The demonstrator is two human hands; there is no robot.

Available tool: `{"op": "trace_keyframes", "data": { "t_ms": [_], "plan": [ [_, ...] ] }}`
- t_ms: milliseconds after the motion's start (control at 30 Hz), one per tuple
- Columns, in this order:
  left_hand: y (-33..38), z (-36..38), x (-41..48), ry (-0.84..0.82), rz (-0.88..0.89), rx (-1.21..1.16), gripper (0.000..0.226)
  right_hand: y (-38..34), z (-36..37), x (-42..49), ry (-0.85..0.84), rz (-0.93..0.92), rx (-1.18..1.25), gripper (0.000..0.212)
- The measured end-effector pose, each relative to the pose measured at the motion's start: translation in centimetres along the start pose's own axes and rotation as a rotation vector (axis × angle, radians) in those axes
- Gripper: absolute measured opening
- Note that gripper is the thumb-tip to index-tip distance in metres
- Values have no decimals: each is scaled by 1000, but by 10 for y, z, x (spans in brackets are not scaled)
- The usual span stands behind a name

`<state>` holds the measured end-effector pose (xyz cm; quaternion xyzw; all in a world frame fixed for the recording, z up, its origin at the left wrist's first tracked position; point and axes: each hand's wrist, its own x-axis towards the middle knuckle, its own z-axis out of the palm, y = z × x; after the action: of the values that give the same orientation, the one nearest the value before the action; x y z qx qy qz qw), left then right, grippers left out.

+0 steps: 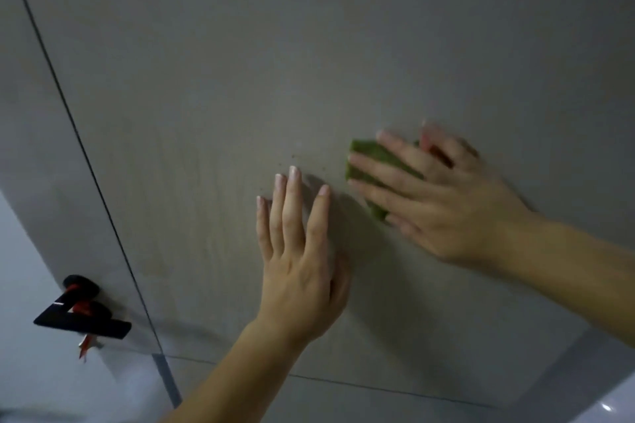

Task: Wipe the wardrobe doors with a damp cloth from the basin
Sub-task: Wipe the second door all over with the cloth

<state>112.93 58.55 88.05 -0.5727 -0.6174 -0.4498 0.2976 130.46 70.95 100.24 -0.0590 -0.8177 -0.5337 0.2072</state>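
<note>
Two bare forearms reach in from the lower edge, the left one from the bottom centre and the right one from the right side. The left hand (299,251) lies flat against the pale grey-beige, wood-grain wardrobe door (223,62), its fingers straight, close together and pointing up, holding nothing. Just beside it, up and to the right, the right hand (446,203) is blurred; its fingers are straight and spread apart, pointing left, and press a small folded green cloth (366,151) flat onto the same door panel. The cloth shows between and beyond the fingertips, with one corner also poking out below the hand, and most of it is hidden under the palm; the thumb sits at the cloth's upper edge, though the blur hides how it bears on it. A few small dark specks (293,156) mark the panel in the gap between the two hands, just left of the cloth. Below the hands a thin horizontal seam (378,388) crosses the wardrobe front. Farther left, a dark vertical gap (68,106) runs the height of the view and parts this door from a neighbouring grey door panel (20,113). Near that panel's lower edge sits a black and red object (82,309) made of bar-like parts; what it is cannot be told.
</note>
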Motion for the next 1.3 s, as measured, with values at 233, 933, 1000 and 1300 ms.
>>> {"op": "trace_keyframes", "data": {
  "t_ms": [233,933,1000,1300],
  "plan": [
    [26,44,-23,65,176,-34,64,16,-8,-4,103,457,6,68],
    [35,140,-117,175,236,233,67,-108,92,-192,121,333,-90,62],
    [38,143,-115,194,227,234,66,-63,74,-184,186,600,-56,63],
    [37,150,-112,231,219,278,70,-127,107,-230,129,184,-123,61]
  ]
}}
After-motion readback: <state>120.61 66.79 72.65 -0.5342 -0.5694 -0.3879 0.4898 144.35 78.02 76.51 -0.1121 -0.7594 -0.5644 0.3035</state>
